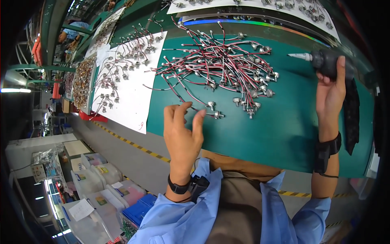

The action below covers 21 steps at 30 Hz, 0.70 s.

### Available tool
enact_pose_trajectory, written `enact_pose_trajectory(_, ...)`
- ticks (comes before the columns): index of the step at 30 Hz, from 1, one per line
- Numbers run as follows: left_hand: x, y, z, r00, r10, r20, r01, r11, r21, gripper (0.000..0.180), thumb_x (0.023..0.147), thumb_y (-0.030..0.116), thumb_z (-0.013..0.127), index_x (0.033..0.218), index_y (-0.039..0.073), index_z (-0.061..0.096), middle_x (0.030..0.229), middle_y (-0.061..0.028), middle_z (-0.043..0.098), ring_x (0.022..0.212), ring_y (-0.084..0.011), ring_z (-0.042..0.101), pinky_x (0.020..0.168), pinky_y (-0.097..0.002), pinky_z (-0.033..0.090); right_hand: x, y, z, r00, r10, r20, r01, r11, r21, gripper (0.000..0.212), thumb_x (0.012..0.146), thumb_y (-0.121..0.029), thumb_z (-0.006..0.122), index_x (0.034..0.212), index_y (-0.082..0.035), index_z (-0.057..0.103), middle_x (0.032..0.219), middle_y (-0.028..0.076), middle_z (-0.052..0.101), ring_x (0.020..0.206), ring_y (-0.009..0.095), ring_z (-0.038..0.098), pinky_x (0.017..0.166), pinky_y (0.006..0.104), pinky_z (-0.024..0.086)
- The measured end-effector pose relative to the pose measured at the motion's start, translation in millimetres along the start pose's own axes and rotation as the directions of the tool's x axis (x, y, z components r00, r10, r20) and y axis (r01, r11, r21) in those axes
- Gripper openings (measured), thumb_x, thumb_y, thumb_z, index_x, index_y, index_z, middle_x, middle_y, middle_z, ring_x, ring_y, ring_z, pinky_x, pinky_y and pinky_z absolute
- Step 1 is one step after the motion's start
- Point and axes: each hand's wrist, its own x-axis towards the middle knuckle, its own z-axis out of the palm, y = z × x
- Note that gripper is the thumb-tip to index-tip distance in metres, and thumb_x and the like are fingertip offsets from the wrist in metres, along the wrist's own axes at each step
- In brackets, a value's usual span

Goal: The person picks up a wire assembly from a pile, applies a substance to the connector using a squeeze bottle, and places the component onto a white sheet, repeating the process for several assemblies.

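My left hand (181,129) is at the near left of the green mat, its fingers curled and its thumb and forefinger apart. Close to the thumb tip lies a small metal potentiometer (218,115), its thin wires running past my fingertips. My right hand (331,91) is wrapped round a black squeeze bottle (326,63), raised over the mat's right side. The bottle's pointed white nozzle (300,56) is aimed left. A heap of wired potentiometers with red, white and black leads (219,61) spreads over the far middle of the mat.
A white sheet (136,97) bearing rows of wired potentiometers lies on the left. Another loaded sheet (256,9) sits on a raised shelf at the back. A black cloth strip (351,118) hangs by my right wrist. Plastic bins (97,203) stand at lower left; a person (75,32) works far left.
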Motion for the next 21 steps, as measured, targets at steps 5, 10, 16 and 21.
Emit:
enact_pose_trajectory(5, -22.9, 15.0, 20.3, 0.991, 0.086, 0.107, -0.094, 0.993, 0.076, 0.026, 0.069, 0.014, 0.064, 0.091, 0.005, 0.053, 0.079, -0.0098, 0.048, 0.063, -0.0251, 0.051, 0.052, -0.0311, 0.041, -1.3, 1.6, 2.2, 0.999, 0.035, 0.004, -0.035, 0.999, 0.005, 0.021, 0.081, -0.026, 0.054, 0.076, -0.006, 0.053, 0.06, -0.003, 0.044, 0.048, 0.004, 0.033, 0.05, 0.0194, 0.032)
enact_pose_trajectory(10, -28.1, 0.9, 21.8, 0.994, -0.013, 0.108, 0.048, 0.943, -0.329, 0.023, 0.072, 0.007, 0.061, 0.092, 0.0, 0.052, 0.074, -0.0052, 0.052, 0.053, -0.0125, 0.049, 0.048, -0.0218, 0.038, -1.7, -2.3, 1.6, 1.0, 0.016, 0.021, -0.016, 1.0, 0.026, 0.022, 0.081, -0.027, 0.055, 0.075, -0.006, 0.053, 0.059, -0.003, 0.043, 0.048, 0.004, 0.032, 0.049, 0.0195, 0.031)
enact_pose_trajectory(16, -6.9, 6.5, -70.6, 1.0, -0.008, 0.017, 0.019, 0.328, -0.944, 0.021, 0.076, 0.0, 0.052, 0.097, -0.001, 0.049, 0.089, -0.0131, 0.053, 0.053, -0.0089, 0.047, 0.045, -0.018, 0.038, 0.9, -6.1, -3.2, 0.999, 0.049, -0.022, -0.047, 0.997, 0.065, 0.021, 0.08, -0.027, 0.056, 0.073, -0.007, 0.053, 0.058, -0.004, 0.042, 0.047, 0.003, 0.032, 0.048, 0.0194, 0.031)
enact_pose_trajectory(21, 43.8, 31.9, -68.2, 0.998, 0.026, -0.057, -0.06, 0.149, -0.987, 0.026, 0.076, -0.002, 0.049, 0.102, -0.001, 0.043, 0.099, -0.0158, 0.05, 0.057, -0.0098, 0.045, 0.046, -0.0188, 0.038, -0.2, -3.7, 3.6, 0.997, 0.066, -0.051, -0.061, 0.994, 0.09, 0.02, 0.081, -0.026, 0.055, 0.073, -0.008, 0.052, 0.057, -0.004, 0.041, 0.046, 0.004, 0.031, 0.048, 0.0191, 0.03)
